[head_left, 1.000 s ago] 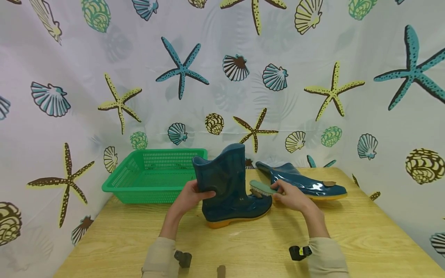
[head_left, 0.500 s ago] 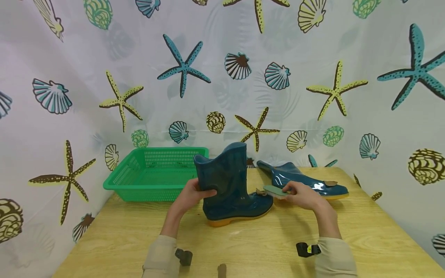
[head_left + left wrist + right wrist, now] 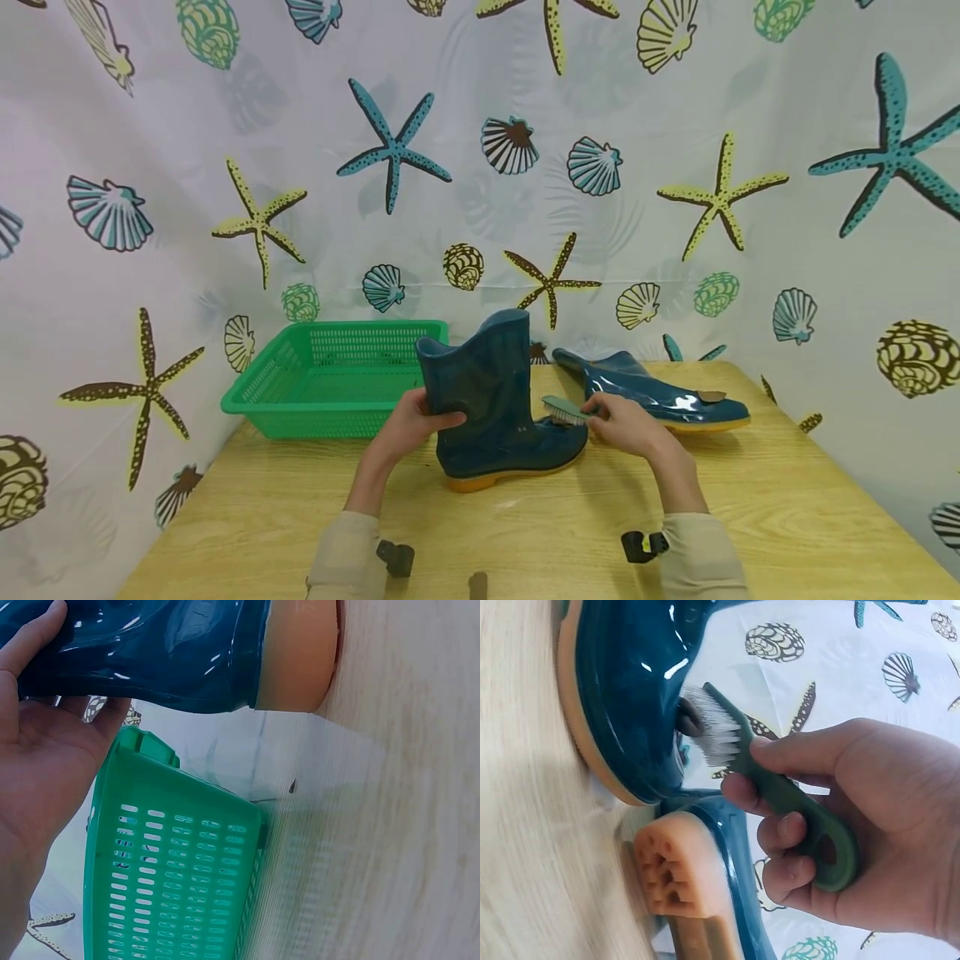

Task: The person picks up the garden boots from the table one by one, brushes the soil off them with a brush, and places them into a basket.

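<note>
A dark blue rubber boot (image 3: 480,400) with an orange sole stands upright on the table, its toe to the right. My left hand (image 3: 415,425) grips the shaft from behind, thumb across the near side. In my right hand (image 3: 624,425) is a green scrub brush (image 3: 784,791), held by its handle. The white bristles (image 3: 712,727) are at the top of the boot's toe, where a small brown piece (image 3: 689,718) shows against them. A second blue boot (image 3: 660,390) lies on its side behind my right hand, with a brown patch (image 3: 711,397) on its toe.
A green plastic basket (image 3: 307,421) with slotted walls stands at the back left, behind my left hand. The wooden table (image 3: 525,550) runs back to a white curtain (image 3: 450,100) printed with starfish and shells. A small brown spot (image 3: 477,585) lies at the near edge.
My right hand moved the brush right, off past the toe, then back left over it. The left hand and the boot stayed in place.
</note>
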The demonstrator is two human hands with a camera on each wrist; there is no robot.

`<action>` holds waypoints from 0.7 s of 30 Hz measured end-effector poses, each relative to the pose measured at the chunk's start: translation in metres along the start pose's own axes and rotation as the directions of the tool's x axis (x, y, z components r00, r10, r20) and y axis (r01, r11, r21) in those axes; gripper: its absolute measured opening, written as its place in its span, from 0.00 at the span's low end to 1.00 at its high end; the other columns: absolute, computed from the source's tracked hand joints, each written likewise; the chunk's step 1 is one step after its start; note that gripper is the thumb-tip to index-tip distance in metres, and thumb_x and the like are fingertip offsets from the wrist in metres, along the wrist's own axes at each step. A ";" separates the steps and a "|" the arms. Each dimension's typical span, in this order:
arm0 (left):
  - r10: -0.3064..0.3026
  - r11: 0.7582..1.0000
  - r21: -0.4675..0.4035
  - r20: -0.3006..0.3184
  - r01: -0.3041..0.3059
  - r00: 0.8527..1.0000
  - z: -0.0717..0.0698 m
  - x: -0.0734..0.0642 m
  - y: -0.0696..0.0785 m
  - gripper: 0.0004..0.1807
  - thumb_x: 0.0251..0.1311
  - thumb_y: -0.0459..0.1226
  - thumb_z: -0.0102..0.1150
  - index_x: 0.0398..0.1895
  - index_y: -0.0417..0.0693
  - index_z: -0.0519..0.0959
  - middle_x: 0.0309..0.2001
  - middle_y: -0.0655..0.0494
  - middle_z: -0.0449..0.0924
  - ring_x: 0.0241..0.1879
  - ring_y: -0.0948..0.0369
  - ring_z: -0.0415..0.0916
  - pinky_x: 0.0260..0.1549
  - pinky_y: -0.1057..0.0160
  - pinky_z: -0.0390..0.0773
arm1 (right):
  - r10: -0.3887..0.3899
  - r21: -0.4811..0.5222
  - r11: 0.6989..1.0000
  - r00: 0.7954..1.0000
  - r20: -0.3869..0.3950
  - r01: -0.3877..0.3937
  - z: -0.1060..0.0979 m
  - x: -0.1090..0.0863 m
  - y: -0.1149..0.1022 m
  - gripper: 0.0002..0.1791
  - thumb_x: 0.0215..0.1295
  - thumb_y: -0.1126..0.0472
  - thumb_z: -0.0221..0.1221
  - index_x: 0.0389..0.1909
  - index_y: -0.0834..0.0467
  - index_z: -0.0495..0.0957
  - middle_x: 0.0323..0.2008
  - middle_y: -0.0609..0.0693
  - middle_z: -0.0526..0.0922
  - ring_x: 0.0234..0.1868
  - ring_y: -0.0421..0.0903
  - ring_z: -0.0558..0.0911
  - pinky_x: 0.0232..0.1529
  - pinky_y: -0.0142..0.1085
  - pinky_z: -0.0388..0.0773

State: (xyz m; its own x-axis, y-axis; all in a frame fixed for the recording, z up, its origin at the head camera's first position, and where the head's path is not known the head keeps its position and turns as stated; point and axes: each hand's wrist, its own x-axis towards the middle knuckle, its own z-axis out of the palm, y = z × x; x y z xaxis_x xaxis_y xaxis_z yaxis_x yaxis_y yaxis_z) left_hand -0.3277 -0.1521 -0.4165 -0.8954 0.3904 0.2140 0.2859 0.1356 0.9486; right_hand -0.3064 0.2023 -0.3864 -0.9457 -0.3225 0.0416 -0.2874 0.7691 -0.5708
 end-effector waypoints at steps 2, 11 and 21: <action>-0.001 1.000 0.003 -0.002 0.001 1.000 0.000 0.000 0.000 0.27 0.59 0.38 0.70 0.62 0.42 0.75 0.59 0.42 0.79 0.57 0.50 0.78 0.59 0.51 0.78 | 0.008 0.006 1.000 1.000 0.009 -0.009 -0.004 -0.003 0.001 0.15 0.73 0.61 0.54 0.55 0.63 0.76 0.33 0.54 0.78 0.29 0.45 0.72 0.29 0.37 0.68; -0.001 1.000 0.010 -0.002 0.001 1.000 -0.001 0.000 0.001 0.27 0.60 0.39 0.69 0.62 0.42 0.75 0.59 0.42 0.79 0.57 0.49 0.78 0.59 0.50 0.77 | 0.027 0.078 0.996 0.998 0.054 -0.031 -0.019 -0.011 0.005 0.13 0.70 0.59 0.56 0.48 0.63 0.78 0.36 0.55 0.79 0.34 0.47 0.74 0.34 0.37 0.71; 0.010 1.000 0.007 0.004 -0.010 1.000 0.000 -0.001 0.002 0.28 0.60 0.38 0.69 0.63 0.42 0.75 0.60 0.41 0.78 0.59 0.48 0.77 0.60 0.49 0.77 | 0.000 0.129 0.992 0.993 0.120 -0.016 -0.029 -0.019 0.004 0.11 0.66 0.59 0.57 0.44 0.61 0.79 0.38 0.53 0.82 0.38 0.46 0.78 0.42 0.40 0.78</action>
State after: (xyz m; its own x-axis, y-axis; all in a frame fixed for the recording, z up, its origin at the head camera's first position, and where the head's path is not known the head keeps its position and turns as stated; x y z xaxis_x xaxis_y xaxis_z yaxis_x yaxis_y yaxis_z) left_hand -0.3263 -0.1525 -0.4149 -0.8913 0.3949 0.2227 0.2971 0.1376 0.9449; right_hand -0.2936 0.2272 -0.3657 -0.9206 -0.3864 -0.0571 -0.2507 0.6965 -0.6724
